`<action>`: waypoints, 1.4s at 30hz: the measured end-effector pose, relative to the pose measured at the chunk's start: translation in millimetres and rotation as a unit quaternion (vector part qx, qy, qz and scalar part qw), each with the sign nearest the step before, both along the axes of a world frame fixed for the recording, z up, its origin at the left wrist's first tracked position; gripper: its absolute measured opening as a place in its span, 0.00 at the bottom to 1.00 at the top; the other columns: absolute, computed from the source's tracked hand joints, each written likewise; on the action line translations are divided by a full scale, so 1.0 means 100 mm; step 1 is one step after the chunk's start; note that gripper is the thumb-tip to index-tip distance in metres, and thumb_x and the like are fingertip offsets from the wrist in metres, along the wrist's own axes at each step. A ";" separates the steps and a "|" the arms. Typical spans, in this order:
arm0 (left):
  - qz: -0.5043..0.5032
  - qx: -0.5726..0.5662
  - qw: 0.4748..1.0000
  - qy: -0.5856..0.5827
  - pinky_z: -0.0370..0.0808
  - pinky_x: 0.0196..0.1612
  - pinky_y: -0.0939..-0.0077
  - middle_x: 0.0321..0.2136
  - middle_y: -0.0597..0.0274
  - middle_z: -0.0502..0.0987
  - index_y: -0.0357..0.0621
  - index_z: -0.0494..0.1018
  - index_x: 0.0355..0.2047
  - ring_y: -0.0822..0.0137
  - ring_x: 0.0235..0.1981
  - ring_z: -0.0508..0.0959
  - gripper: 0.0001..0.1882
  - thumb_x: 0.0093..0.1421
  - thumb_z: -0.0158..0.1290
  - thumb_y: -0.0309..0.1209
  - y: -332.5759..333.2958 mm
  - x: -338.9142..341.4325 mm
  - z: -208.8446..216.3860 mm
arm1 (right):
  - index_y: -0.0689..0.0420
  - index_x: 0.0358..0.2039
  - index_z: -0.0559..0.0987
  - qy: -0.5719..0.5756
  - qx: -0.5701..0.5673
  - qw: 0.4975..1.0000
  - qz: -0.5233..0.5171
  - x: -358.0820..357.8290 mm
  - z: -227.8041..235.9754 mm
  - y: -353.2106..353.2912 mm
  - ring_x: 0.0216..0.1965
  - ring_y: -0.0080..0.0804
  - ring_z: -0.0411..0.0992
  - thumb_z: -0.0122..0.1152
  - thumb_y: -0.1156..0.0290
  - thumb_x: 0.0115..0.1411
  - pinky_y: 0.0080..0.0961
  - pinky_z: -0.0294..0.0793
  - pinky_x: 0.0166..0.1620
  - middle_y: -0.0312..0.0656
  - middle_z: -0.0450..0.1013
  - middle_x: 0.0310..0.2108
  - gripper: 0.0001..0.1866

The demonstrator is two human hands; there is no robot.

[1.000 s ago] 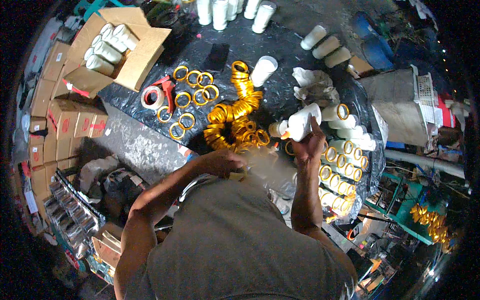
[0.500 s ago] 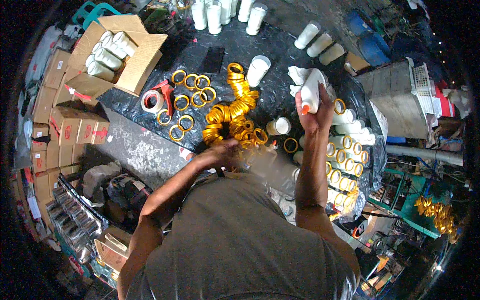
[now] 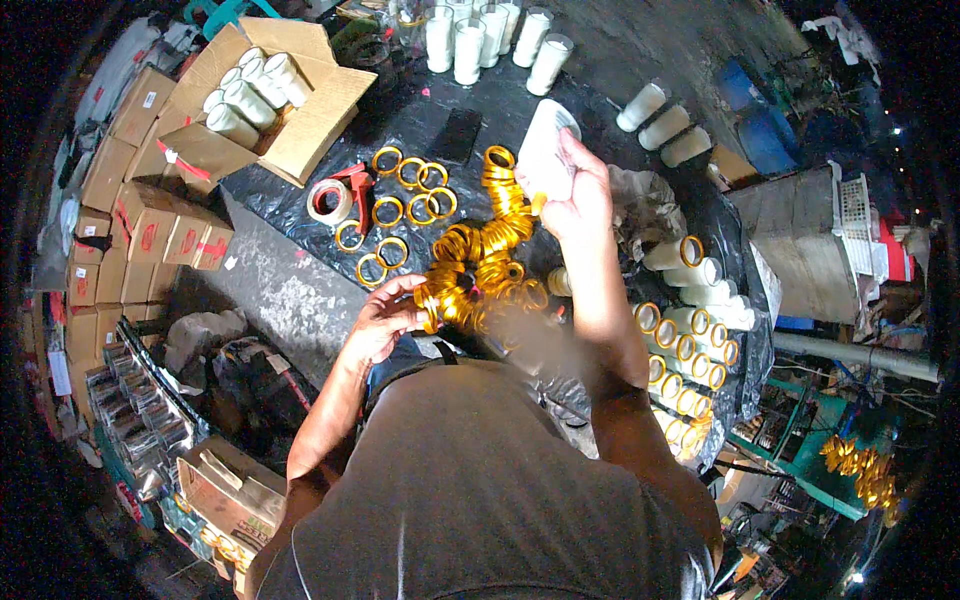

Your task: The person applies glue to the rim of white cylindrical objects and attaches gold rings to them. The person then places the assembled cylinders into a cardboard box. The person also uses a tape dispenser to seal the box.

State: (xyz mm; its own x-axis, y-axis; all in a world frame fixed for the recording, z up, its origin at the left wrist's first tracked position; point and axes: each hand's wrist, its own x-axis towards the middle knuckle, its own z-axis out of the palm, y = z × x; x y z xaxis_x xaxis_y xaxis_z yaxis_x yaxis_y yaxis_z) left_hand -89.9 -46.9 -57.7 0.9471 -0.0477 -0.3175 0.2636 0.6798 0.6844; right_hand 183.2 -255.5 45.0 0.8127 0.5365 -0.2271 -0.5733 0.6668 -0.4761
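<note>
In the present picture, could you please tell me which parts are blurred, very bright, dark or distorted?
Head view: a brownish blur smears over the nearer gold rings, whose metal glints; head view: the right hand is brightly lit, its forearm darker near the elbow; head view: corners black out, and the stacked cartons curve along the rim.

No wording can be read, though the stacked boxes bear red marks and small white labels (all too tiny to decipher).
</note>
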 end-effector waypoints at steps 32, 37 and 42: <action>0.067 0.036 0.997 0.028 0.80 0.54 0.65 0.54 0.61 0.73 0.40 0.71 0.59 0.53 0.56 0.79 0.30 0.55 0.59 0.11 0.07 -0.14 0.15 | 0.50 0.38 0.74 -0.128 -0.025 0.983 0.130 0.26 0.57 1.04 0.21 0.25 0.67 0.53 0.60 0.71 0.28 0.70 0.24 0.30 0.67 0.23 0.09; 0.074 0.081 0.994 0.020 0.79 0.56 0.65 0.53 0.60 0.75 0.40 0.71 0.59 0.58 0.54 0.80 0.30 0.55 0.59 0.13 0.09 -0.17 0.14 | 0.60 0.56 0.74 -0.139 -0.018 0.990 -0.012 0.50 0.70 0.77 0.49 0.44 0.77 0.56 0.60 0.68 0.47 0.79 0.49 0.48 0.76 0.49 0.21; 0.083 0.049 0.995 0.018 0.78 0.56 0.67 0.53 0.61 0.75 0.44 0.70 0.61 0.59 0.54 0.80 0.30 0.58 0.59 0.16 0.16 -0.33 -0.08 | 0.57 0.57 0.73 0.027 0.122 0.989 0.079 0.57 0.09 0.40 0.53 0.48 0.75 0.60 0.60 0.68 0.51 0.76 0.53 0.44 0.76 0.48 0.22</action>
